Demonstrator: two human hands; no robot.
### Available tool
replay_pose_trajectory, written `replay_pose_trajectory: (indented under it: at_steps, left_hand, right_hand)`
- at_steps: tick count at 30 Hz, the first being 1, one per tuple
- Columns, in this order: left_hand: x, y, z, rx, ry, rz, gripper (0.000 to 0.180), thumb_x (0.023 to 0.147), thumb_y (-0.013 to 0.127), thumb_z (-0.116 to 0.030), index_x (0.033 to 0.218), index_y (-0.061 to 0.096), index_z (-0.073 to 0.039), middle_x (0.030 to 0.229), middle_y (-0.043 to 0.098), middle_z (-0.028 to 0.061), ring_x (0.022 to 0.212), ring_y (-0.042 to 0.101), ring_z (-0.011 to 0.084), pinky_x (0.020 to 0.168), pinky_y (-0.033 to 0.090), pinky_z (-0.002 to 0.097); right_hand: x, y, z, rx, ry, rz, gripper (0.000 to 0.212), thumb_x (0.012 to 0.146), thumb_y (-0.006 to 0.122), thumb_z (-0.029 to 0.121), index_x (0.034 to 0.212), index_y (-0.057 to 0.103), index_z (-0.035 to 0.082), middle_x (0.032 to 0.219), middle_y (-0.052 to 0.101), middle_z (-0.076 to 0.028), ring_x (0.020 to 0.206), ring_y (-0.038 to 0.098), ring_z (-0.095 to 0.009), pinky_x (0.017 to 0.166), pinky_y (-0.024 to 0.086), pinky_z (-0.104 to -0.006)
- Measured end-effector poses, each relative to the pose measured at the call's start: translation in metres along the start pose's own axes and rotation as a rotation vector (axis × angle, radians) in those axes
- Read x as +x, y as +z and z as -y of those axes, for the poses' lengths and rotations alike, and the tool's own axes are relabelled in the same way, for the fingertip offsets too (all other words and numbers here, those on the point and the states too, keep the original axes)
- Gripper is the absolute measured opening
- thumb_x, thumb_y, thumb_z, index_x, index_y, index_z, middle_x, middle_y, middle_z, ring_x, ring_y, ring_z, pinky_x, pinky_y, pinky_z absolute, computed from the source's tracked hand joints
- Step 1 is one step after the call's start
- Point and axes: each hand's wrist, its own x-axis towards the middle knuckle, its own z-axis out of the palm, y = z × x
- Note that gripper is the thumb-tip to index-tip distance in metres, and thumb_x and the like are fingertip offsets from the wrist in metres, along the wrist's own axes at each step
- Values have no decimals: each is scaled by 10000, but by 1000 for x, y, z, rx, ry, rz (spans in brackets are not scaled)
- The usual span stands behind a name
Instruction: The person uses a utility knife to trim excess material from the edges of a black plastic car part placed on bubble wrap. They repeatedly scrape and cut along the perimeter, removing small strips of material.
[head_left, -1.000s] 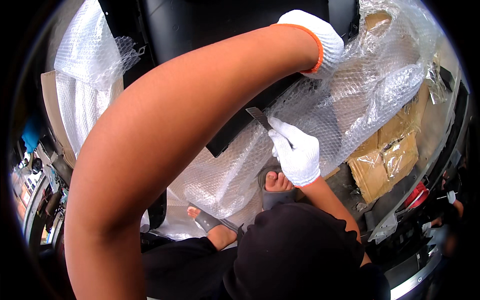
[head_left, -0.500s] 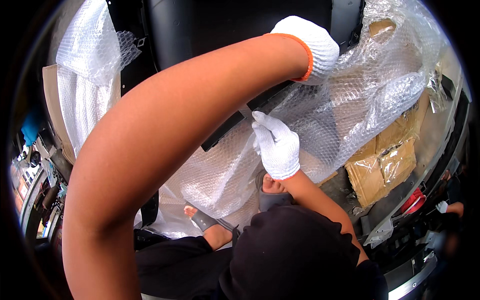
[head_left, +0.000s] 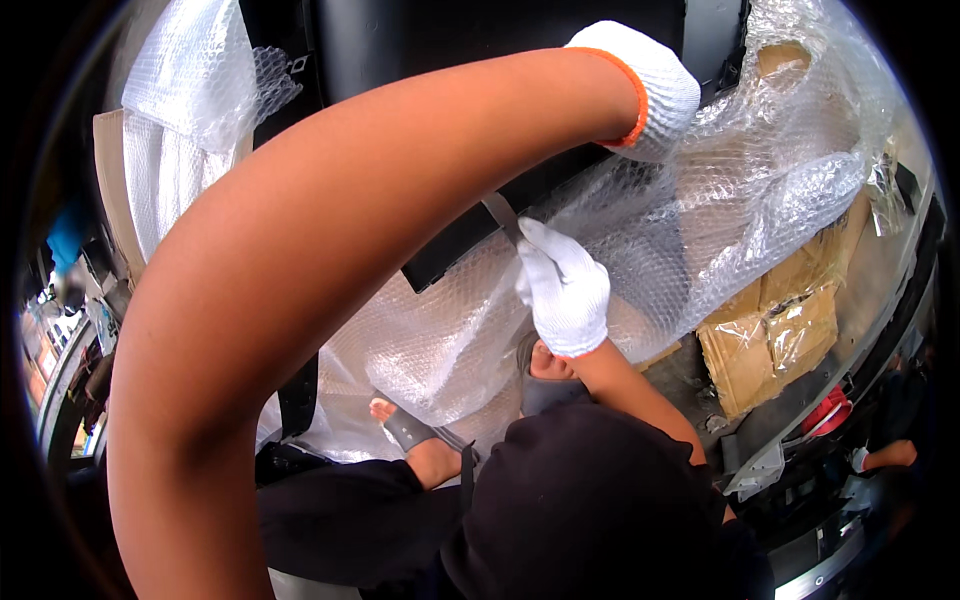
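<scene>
two hands in two white knit gloves, each with an orange cuff, work around one large black panel (head_left: 480, 30) that spreads from 12 o'clock, one corner jutting out below the left forearm (head_left: 330, 190) just on the 10 o'clock side of center. the right hand (head_left: 567, 295), just to the 3 o'clock side of center, pinches one thin grey blade (head_left: 503, 215) between thumb and fingers, the blade pointing toward 11 o'clock from the glove, in front of the panel's near edge. the left hand (head_left: 650, 90), at 1 o'clock, is bent over the far side of its wrist beside the panel; its fingers are hidden, so whether it grasps, presses or is released cannot be told. the one bare left forearm arches across the scene from 7 o'clock.

two stretches of clear bubble wrap show: one (head_left: 185, 75) bunched at 10 o'clock, one (head_left: 740, 215) broad and crumpled from 2 o'clock down to the feet; whether they join is hidden. brown cardboard appears at two spots, a taped, creased piece (head_left: 775, 345) at 3 o'clock and an upright edge (head_left: 112, 170) at 10. two feet in two grey sandals rest at 7 o'clock (head_left: 405, 430) and 5 o'clock (head_left: 552, 393). one red object (head_left: 828, 412) and one co-worker's forearm (head_left: 890, 455) sit at 4 o'clock.
</scene>
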Motion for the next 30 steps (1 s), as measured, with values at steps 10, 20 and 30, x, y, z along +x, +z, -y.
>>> replay_pose_trajectory:
  at_steps: [10,20,30]
  left_hand:
    - [-8,-14,4,40,-17,24,269,824,643,-188,998,802,-59,924,766,128,830,740,314,698,578,437]
    - [2,-7,1,51,-34,2,265,847,658,-210,1022,811,-84,926,772,131,806,749,292,694,580,437]
    - [2,3,1,41,-39,-39,252,850,659,-193,1022,810,-86,926,771,128,807,749,304,693,581,442]
  right_hand:
    - [-22,-9,10,361,30,-7,284,971,624,-6,1247,685,-37,841,729,-82,715,692,-98,641,567,-239]
    - [-7,-25,4,-201,-104,43,297,929,711,19,1223,715,-26,835,753,-145,631,716,-184,592,558,-283]
    - [-12,-16,-2,-161,-97,43,314,912,714,-31,1226,714,-31,878,764,-170,638,718,-176,598,567,-285]
